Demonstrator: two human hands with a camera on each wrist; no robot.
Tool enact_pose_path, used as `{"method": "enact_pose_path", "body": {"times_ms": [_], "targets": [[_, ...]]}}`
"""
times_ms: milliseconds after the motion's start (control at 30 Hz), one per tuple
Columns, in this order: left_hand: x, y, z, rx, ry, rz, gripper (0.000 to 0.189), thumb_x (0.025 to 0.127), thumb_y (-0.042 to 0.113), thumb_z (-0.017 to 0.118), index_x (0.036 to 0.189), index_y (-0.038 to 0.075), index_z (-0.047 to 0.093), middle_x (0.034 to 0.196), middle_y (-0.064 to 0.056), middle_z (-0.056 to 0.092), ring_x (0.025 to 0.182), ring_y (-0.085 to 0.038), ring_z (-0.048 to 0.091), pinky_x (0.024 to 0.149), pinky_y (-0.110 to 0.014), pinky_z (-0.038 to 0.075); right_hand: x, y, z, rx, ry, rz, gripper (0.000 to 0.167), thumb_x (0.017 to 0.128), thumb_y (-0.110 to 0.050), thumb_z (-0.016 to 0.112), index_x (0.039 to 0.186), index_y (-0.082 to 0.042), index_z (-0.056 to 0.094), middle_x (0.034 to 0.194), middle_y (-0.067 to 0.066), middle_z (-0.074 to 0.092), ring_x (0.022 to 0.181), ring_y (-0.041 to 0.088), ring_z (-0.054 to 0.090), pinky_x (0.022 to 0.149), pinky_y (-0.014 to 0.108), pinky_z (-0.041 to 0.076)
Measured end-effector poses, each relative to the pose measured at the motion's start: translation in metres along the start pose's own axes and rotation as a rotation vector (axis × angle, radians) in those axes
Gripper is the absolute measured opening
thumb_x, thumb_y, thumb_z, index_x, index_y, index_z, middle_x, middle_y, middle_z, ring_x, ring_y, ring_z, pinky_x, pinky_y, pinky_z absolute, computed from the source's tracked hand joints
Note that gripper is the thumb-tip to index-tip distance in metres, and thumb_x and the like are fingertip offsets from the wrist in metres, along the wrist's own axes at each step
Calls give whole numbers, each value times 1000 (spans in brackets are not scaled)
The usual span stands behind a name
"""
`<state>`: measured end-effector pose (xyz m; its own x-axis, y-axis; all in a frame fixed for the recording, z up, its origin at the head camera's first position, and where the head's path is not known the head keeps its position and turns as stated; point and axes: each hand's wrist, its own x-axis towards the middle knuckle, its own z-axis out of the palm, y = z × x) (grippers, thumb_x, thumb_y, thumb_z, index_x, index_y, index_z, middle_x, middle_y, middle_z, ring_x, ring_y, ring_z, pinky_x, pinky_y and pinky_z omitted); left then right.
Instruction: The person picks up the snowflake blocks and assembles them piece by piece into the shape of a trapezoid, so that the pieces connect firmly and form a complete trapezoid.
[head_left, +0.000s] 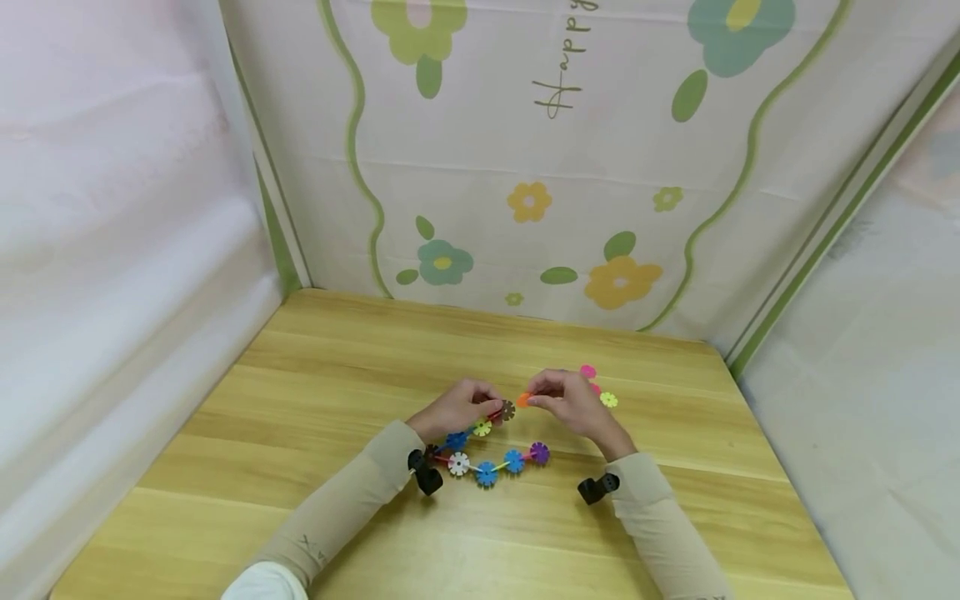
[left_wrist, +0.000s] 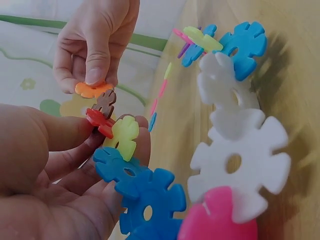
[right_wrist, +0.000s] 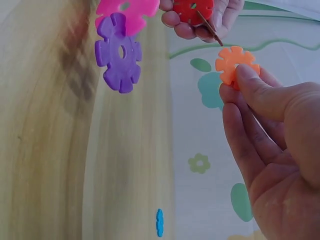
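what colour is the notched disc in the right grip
Orange; the notched disc shows best from the right wrist.

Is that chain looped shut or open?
The chain is open: in the head view, its purple end disc lies apart from its brown end disc.

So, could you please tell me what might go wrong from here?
The right hand pinches the orange disc near its edge, so it might twist or slip when pushed. The left hand holds the red disc, so pressing on the brown disc beyond it could loosen their joint. The chain bends close to the left wrist camera, which might snag it.
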<state>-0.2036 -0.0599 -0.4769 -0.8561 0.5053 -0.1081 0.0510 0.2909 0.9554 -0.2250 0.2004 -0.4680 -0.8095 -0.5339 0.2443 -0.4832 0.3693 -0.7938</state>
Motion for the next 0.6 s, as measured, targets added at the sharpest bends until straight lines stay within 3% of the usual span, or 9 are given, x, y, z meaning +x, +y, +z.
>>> {"method": "enact_pose_path", "body": {"times_ms": [300, 600], "targets": [[1, 1, 5, -13, 4, 36, 23, 111, 16, 55, 109, 6, 76, 108, -20, 77, 100, -35, 74, 82, -34, 61, -1, 0, 8, -81, 10, -25, 10, 96, -12, 77, 99, -22, 78, 97, -5, 78, 90, 12, 76, 83, 30, 64], [0, 3, 9, -22, 65, 44, 23, 110, 10, 56, 104, 2, 77, 102, -18, 78, 97, -39, 74, 80, -35, 62, -5, -2, 15, -181, 107, -165, 10, 94, -6, 78, 95, -15, 80, 94, -3, 80, 89, 13, 78, 81, 30, 65]]}}
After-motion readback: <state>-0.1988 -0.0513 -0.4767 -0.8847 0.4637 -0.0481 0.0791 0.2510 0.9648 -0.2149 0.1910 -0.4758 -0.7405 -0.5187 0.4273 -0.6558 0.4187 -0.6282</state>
